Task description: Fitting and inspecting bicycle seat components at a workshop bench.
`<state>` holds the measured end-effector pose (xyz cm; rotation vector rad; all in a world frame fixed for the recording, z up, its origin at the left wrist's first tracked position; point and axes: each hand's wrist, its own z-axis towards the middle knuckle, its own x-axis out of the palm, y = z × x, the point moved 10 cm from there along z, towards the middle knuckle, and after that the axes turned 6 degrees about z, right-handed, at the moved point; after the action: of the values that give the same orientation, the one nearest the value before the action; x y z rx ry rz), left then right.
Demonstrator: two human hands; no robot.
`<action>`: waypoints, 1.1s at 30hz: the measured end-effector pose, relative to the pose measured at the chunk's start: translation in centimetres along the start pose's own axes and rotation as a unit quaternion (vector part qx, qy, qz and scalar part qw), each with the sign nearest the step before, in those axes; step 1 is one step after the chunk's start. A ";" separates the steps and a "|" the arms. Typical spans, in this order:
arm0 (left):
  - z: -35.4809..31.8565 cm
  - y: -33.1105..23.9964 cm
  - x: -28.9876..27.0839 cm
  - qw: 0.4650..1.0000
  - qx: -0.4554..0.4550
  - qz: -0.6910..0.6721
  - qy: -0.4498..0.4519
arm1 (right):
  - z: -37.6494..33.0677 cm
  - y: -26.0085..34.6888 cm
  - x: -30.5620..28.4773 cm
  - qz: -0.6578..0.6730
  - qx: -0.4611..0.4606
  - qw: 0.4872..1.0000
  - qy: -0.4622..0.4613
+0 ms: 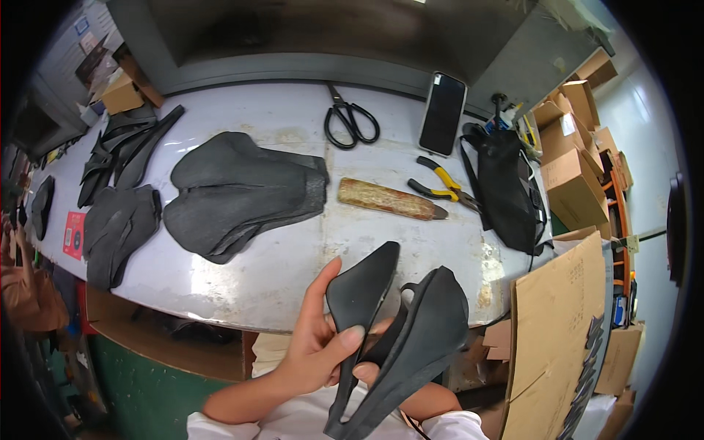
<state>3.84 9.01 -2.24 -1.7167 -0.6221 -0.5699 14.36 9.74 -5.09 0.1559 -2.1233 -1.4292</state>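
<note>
Two matte black saddle-shaped pieces [396, 323] are seen at lower centre, above white sleeves. A pale grey-white table [293, 257], rust-speckled at its right edge, is shown. Black cut sheets [235, 194] are stacked centre-left. Black scissors [350, 121] lie upper centre, yellow-handled pliers [444, 187] centre right, beside a mottled brown-gold bar [389, 199]. Tan cardboard [557, 323] is seen lower right.

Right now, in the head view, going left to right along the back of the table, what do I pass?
Black strip pieces → stack of black curved pieces → scissors → phone → black bag → cardboard boxes.
</note>
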 end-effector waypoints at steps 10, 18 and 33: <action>0.6 0.9 -0.4 0.994 0.084 0.066 -0.016 | 0.7 -2.2 -1.7 0.135 -0.190 0.969 -0.085; 0.6 0.8 0.0 0.990 0.098 0.101 -0.009 | 1.1 -1.3 -0.7 0.146 -0.159 0.971 -0.099; -1.4 -1.3 0.4 0.967 -0.068 0.197 0.148 | 0.8 1.7 -0.8 0.147 -0.040 0.971 0.183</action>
<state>3.20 7.91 -0.80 -1.7761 -0.0254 -0.5774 15.00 11.45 -4.08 0.0639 -1.7049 -1.2037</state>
